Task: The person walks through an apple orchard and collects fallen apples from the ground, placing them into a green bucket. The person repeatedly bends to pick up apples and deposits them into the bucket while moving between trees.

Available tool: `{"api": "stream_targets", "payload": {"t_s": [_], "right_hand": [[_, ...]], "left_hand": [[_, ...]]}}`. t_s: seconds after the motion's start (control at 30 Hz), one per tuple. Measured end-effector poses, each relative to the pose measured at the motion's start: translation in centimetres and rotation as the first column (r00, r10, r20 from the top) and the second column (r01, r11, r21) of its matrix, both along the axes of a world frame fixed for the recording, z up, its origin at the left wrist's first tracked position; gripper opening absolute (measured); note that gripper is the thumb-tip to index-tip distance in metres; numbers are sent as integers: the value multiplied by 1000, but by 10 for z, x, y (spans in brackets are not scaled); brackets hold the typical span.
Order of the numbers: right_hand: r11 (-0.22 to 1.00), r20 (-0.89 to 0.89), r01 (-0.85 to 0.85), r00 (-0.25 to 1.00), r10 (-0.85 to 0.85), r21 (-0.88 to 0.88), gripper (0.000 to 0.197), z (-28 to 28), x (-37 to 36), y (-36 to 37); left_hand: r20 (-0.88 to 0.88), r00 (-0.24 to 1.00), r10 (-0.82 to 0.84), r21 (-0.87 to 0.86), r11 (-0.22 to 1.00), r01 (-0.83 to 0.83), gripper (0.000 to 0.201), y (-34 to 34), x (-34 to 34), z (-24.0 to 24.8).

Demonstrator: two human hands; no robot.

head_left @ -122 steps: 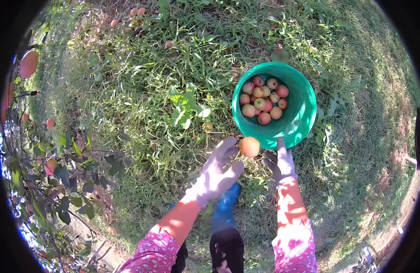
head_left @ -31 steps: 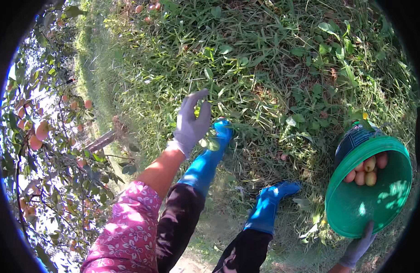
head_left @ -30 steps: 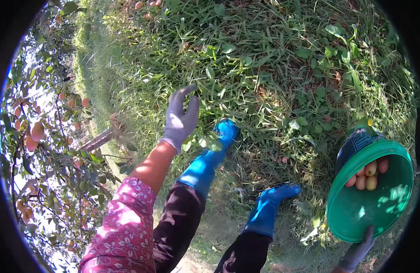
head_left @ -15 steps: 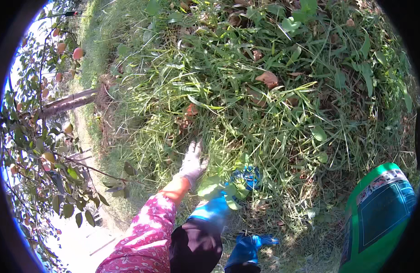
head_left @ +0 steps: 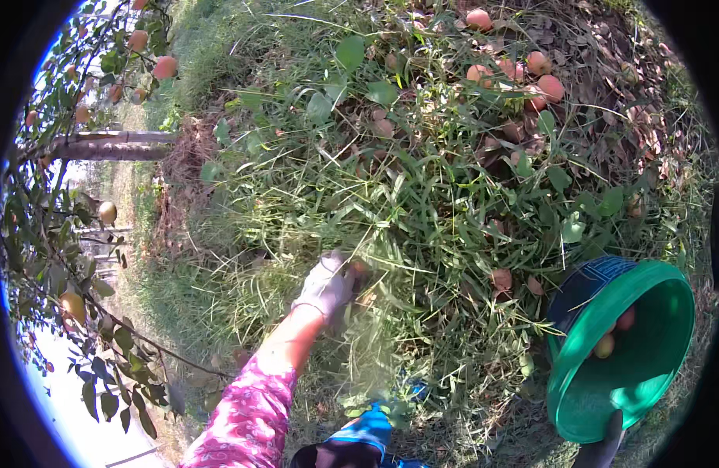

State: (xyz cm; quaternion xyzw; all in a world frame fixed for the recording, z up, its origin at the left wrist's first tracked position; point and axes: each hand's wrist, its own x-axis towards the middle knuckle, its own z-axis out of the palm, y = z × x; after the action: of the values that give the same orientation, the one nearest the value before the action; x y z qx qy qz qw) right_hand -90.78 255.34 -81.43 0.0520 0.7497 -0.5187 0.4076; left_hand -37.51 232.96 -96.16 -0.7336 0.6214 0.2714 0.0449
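Observation:
My left hand (head_left: 327,287), in a pale glove below a pink patterned sleeve, is down in the grass. Its fingers are curled but blurred, right beside a small orange-red apple-like thing (head_left: 360,268) half hidden by grass; whether they hold it is unclear. My right hand (head_left: 609,443), in a dark-looking glove, is closed on the rim of a green bucket (head_left: 566,390) at the lower right. The bucket is tipped so that its mouth shows, with a yellowish apple (head_left: 603,346) and a red apple (head_left: 626,318) inside.
Several fallen apples (head_left: 539,63) lie on leaf litter at the upper right. A brown, withered fruit (head_left: 501,279) sits in the grass. Fruit-bearing branches (head_left: 72,306) and a trunk (head_left: 114,146) are at the left. My blue shoe cover (head_left: 367,427) shows below.
My left hand has gone from outstretched fingers to curled ones beside the orange-red thing. The bucket has turned so its mouth shows, and my right hand has come into view. The view has shifted.

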Motion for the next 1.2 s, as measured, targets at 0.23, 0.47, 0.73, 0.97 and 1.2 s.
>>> {"api": "stream_targets", "payload": {"t_s": [0.23, 0.47, 0.73, 0.97, 1.2], "right_hand": [[999, 40, -44, 998, 43, 9, 56, 16, -15, -29], [989, -77, 35, 997, -24, 141, 54, 89, -22, -25], [951, -348, 51, 936, 61, 303, 42, 87, -64, 43], [921, -366, -113, 894, 257, 372, 36, 61, -125, 30], [992, -217, -39, 974, 64, 118, 35, 41, -126, -47]], "left_hand": [[-14, 965, -261, 305, 918, 253, 57, 14, 35, -70], [-3, 1000, -3, 240, 971, 4, 46, -27, -12, 56], [-824, 540, 171, 93, 981, -169, 74, -67, -83, 149], [-880, -185, 437, 447, 894, -15, 103, -101, -182, 119], [-522, -584, 621, 568, 765, 305, 80, -134, -279, 78]]}}
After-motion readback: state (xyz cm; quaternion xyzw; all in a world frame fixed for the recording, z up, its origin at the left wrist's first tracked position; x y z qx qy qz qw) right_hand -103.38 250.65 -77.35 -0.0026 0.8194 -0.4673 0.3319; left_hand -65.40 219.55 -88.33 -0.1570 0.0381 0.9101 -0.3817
